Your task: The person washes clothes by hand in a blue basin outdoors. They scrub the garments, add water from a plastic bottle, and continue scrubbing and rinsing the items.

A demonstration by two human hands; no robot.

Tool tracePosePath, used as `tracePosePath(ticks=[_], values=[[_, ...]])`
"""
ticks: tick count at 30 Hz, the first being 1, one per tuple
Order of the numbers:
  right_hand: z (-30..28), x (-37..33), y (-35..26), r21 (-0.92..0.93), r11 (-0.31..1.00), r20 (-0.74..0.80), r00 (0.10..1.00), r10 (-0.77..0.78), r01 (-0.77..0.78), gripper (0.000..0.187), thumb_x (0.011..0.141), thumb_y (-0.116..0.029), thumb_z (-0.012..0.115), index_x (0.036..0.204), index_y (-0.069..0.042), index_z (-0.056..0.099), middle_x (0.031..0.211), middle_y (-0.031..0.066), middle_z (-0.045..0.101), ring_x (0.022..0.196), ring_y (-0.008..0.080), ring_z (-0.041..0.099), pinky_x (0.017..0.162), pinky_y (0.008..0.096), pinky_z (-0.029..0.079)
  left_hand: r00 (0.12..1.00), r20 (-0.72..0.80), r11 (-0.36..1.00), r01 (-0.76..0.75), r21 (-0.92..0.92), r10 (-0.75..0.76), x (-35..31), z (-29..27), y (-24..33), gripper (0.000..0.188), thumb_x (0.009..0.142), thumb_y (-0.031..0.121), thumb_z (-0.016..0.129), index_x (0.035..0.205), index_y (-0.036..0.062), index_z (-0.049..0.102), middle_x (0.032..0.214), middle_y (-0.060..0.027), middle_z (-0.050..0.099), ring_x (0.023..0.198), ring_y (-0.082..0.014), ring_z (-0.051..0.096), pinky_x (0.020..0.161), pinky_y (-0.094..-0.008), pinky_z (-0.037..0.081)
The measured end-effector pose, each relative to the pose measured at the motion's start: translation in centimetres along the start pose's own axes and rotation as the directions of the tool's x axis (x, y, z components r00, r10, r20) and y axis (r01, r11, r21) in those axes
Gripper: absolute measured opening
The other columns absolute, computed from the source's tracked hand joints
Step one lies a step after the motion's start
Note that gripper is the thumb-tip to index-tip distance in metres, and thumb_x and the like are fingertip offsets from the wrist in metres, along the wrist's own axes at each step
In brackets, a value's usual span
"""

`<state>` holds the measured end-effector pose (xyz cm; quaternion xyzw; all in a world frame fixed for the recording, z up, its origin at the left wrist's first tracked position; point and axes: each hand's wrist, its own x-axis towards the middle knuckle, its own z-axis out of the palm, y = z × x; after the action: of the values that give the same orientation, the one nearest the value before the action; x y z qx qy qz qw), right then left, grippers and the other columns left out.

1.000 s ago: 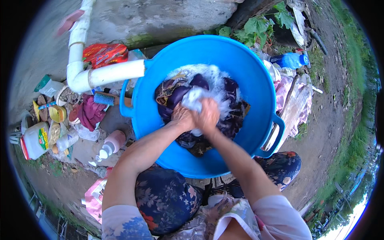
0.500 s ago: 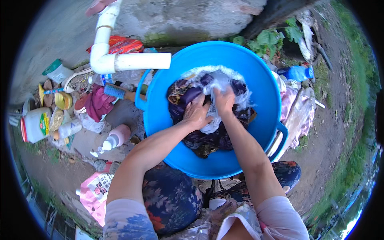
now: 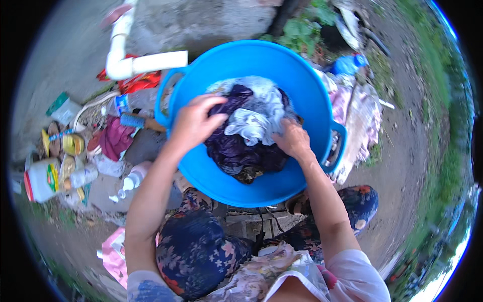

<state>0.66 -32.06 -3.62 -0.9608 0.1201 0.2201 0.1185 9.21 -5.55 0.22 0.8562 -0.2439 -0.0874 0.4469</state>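
Observation:
In front of my knees stands a large blue tub with two loop handles. Wet laundry lies in it: a white cloth, bunched up, on top of dark purple clothes. Suds show at the far side of the pile. My left hand is raised over the tub's left side, fingers apart and nothing in them. On the right edge of the pile rests my right hand, its fingers spread and touching the white cloth.
A white pipe juts over the tub's far left rim. Left on the ground are a scrub brush, a maroon cloth, a pump bottle and a white jug. Right are a blue bottle and pale pink fabric.
My left hand has lifted off the laundry and moved left. The right hand has shifted to the pile's right edge, and the white cloth now lies bunched on top. The whole view has shifted.

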Motion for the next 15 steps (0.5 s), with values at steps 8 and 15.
tracePosePath(ticks=[8,15], values=[[-9.1,-3.4,1.3,0.369,0.852,-0.441,0.877,-0.191,0.371,0.029,0.078,-0.023,0.07,0.102,-0.007,0.066,0.099,0.0163,0.066,0.087,0.0313,0.065,0.079,0.0392,0.052,0.992,0.051,0.993,0.118,-0.016,-0.118,-3.0,-1.6,2.0,0.032,0.081,0.018,0.069,0.111,0.0071,0.063,0.11,-0.0124,0.063,0.099,-0.026,0.062,0.079,-0.0354,0.05],[-11.7,8.3,20.5,0.505,0.857,-0.658,0.686,0.31,0.097,0.05,0.076,-0.03,0.074,0.112,0.002,0.063,0.092,0.014,0.07,0.081,0.0195,0.066,0.076,0.0317,0.051,0.984,0.17,0.995,0.042,0.087,-0.057,-1.8,1.9,-0.6,0.034,0.076,0.014,0.07,0.106,0.0022,0.062,0.106,-0.017,0.063,0.1,-0.0351,0.06,0.085,-0.041,0.048]])
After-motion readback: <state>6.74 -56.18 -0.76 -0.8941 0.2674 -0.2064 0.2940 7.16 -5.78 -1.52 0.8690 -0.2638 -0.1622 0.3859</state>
